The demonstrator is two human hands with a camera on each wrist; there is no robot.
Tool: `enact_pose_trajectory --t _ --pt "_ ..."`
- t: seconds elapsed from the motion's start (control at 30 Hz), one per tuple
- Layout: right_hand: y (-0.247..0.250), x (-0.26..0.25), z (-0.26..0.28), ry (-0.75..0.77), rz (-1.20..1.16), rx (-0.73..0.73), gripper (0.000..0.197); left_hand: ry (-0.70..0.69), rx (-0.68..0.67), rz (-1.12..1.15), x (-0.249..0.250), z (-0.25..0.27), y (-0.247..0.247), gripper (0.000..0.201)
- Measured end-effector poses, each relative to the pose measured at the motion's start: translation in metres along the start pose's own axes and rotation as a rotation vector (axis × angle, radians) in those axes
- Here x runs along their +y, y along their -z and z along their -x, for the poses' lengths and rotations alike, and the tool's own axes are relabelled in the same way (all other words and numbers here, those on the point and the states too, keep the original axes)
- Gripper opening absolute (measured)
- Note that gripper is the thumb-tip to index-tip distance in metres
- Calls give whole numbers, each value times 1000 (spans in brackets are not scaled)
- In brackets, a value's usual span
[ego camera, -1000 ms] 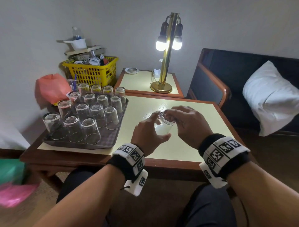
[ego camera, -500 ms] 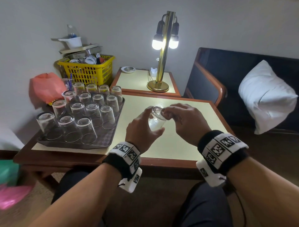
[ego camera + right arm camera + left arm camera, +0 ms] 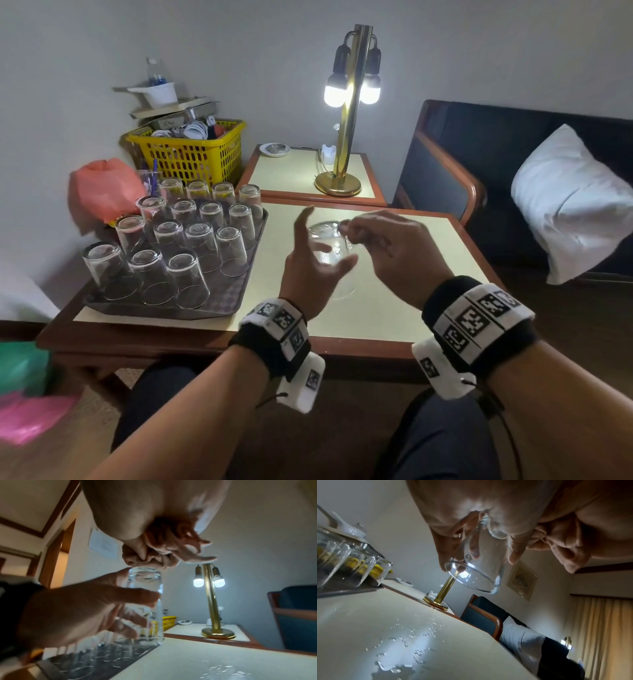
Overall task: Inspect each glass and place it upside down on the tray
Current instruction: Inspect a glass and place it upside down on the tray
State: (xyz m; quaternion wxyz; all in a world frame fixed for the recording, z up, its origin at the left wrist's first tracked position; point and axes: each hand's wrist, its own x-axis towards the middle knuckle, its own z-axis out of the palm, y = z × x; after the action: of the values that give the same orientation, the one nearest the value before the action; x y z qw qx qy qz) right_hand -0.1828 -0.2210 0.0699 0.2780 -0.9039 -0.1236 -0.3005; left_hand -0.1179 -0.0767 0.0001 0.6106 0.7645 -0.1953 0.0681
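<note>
A clear glass (image 3: 329,246) hangs upside down above the table (image 3: 376,308), its mouth downward. My right hand (image 3: 344,228) pinches its thick base from above with bunched fingertips. My left hand (image 3: 329,236) is spread around the glass's side: the thumb lies across the front and the index finger points up, off the glass. In the left wrist view straight fingers lie along the glass (image 3: 476,572). In the right wrist view the thumb lies on the glass (image 3: 145,608). The dark tray (image 3: 205,308) on the left carries several upturned glasses (image 3: 202,240).
Water drops (image 3: 412,635) lie on the tabletop under the hands. A lit brass lamp (image 3: 342,171) stands on a side table behind. A yellow basket (image 3: 191,154) and a red bag (image 3: 102,192) sit behind the tray. A sofa with a white pillow (image 3: 568,205) is on the right.
The glass has been turned from tilted to fully upside down. My left hand has loosened from a close grip to spread fingers; my right hand keeps pinching the base.
</note>
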Motion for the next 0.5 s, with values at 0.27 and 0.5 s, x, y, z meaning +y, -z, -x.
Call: enact_pose_trajectory --t 0.27,0.5 --pt "-4 -4 24 -196 -128 123 29 606 50 831 2 -26 26 102" --pt "-35 -18 29 -215 5 233 18 638 -28 1063 1 -15 8 109"
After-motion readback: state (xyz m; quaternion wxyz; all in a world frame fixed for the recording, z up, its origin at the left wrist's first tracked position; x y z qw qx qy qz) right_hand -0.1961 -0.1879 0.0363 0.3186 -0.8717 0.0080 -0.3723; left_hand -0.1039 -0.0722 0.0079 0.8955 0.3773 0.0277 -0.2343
